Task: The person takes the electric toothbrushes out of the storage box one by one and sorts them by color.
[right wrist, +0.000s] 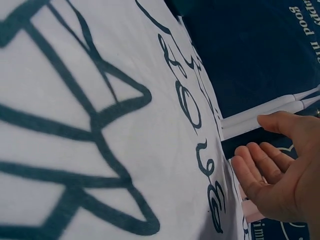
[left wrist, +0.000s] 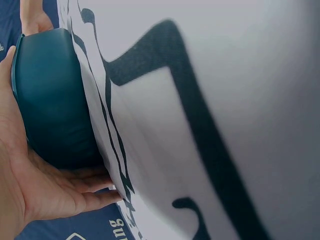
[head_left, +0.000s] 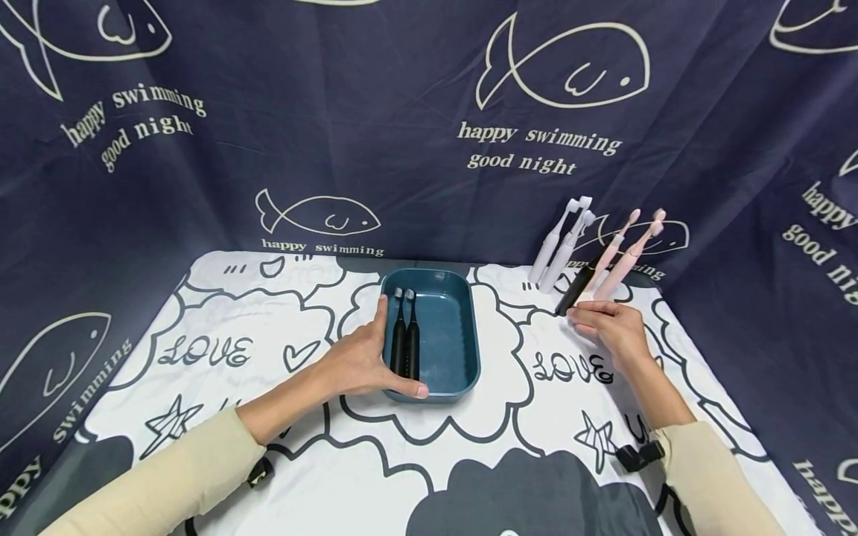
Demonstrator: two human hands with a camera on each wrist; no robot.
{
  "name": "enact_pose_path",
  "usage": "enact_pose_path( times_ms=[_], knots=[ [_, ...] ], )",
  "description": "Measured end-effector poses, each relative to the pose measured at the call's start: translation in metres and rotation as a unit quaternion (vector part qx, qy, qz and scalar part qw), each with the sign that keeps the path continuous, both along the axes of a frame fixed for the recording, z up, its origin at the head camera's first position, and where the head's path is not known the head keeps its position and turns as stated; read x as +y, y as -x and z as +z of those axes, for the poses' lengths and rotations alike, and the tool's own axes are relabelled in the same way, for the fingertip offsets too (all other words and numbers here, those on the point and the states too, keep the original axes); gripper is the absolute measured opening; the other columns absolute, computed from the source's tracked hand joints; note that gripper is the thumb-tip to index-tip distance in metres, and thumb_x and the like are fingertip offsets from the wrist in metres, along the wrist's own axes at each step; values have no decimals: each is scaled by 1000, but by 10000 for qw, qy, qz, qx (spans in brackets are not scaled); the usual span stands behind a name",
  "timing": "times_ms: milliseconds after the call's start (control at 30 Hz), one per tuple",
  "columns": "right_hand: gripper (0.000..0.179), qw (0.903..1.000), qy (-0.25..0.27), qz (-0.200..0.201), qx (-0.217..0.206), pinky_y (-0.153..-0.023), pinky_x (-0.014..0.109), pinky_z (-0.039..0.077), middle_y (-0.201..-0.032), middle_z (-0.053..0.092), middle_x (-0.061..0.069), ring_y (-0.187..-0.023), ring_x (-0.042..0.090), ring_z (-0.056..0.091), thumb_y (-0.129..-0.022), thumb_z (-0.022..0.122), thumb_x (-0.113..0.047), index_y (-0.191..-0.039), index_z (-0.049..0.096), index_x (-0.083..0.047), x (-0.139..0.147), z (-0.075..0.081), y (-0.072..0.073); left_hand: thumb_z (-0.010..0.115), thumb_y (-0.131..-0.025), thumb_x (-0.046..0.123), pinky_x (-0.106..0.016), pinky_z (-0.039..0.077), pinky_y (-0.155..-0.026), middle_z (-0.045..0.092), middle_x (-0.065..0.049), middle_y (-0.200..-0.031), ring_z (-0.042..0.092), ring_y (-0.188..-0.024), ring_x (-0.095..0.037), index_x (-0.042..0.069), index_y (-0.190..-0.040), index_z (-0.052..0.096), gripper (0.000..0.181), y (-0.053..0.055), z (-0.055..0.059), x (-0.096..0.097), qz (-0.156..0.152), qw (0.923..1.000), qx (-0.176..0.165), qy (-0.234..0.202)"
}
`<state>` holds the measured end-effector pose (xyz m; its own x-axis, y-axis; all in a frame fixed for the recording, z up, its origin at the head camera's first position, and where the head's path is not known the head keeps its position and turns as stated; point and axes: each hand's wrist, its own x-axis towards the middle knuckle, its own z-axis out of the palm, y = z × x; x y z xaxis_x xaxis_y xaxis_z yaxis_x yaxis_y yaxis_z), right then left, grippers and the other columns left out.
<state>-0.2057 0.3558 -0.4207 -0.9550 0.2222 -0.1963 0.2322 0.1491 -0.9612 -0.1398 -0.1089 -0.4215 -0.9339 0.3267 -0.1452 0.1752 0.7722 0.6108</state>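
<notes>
A teal tray (head_left: 444, 335) stands mid-table with two black electric toothbrushes (head_left: 405, 342) lying side by side along its left inner wall. My left hand (head_left: 355, 362) spans the tray's near-left corner, thumb at the near rim and fingers along the left outer wall. In the left wrist view those fingers (left wrist: 87, 192) look straight against the teal side. At the right, my right hand (head_left: 611, 327) is beside an upright black toothbrush (head_left: 574, 292). The right wrist view shows a gap between thumb and fingers (right wrist: 250, 172), the black handle behind it; contact cannot be told.
Several white toothbrushes (head_left: 551, 253) stand upright behind the black one, with several pink toothbrushes (head_left: 623, 260) on its right. A printed white cloth (head_left: 268, 298) covers the table. Dark blue fabric (head_left: 415, 149) with fish drawings hangs close behind and at both sides.
</notes>
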Motion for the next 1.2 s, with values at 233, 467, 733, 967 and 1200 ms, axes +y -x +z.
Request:
enact_pose_path(
  times_ms=[233, 467, 733, 967, 1200],
  knots=[
    [55, 9966, -392, 676, -267, -85, 20, 65, -88, 81, -22, -85, -2, 81, -104, 83, -12, -147, 61, 13, -6, 3, -5, 92, -59, 94, -60, 53, -121, 40, -27, -180, 53, -159, -42, 18, -181, -18, 180, -1, 1, 0, 27, 10000, -32, 58],
    [60, 9940, -342, 1020, -205, -87, 21, 66, -92, 81, -20, -86, 0, 81, -104, 82, -12, -152, 57, 15, -16, 3, -6, 92, -59, 94, -60, 54, -119, 43, -27, -178, 55, -157, -42, 18, -181, -17, 181, -1, 1, 0, 64, 10000, -10, 49],
    [64, 9921, -334, 1197, -180, -90, 21, 66, -94, 81, -19, -90, 0, 81, -105, 82, -14, -153, 55, 17, -33, 6, -9, 93, -59, 93, -60, 54, -119, 43, -27, -178, 56, -157, -42, 17, -181, -16, 180, -1, 1, 0, 81, 10000, -17, 40],
    [60, 9912, -258, 1283, -206, -89, 21, 66, -96, 81, -16, -90, -1, 80, -104, 83, -12, -150, 58, 17, -48, 5, -10, 92, -59, 93, -61, 53, -120, 40, -27, -179, 53, -158, -43, 17, -181, -16, 180, -2, 0, 0, 62, 10000, -21, 27],
    [61, 9888, -319, 1444, -203, -92, 22, 65, -101, 81, -14, -93, -1, 79, -104, 82, -16, -151, 59, 15, -57, 3, -10, 92, -60, 93, -61, 53, -120, 41, -27, -179, 54, -158, -43, 18, -181, -17, 180, -2, 0, 0, 41, 10000, 11, 18]
  ],
)
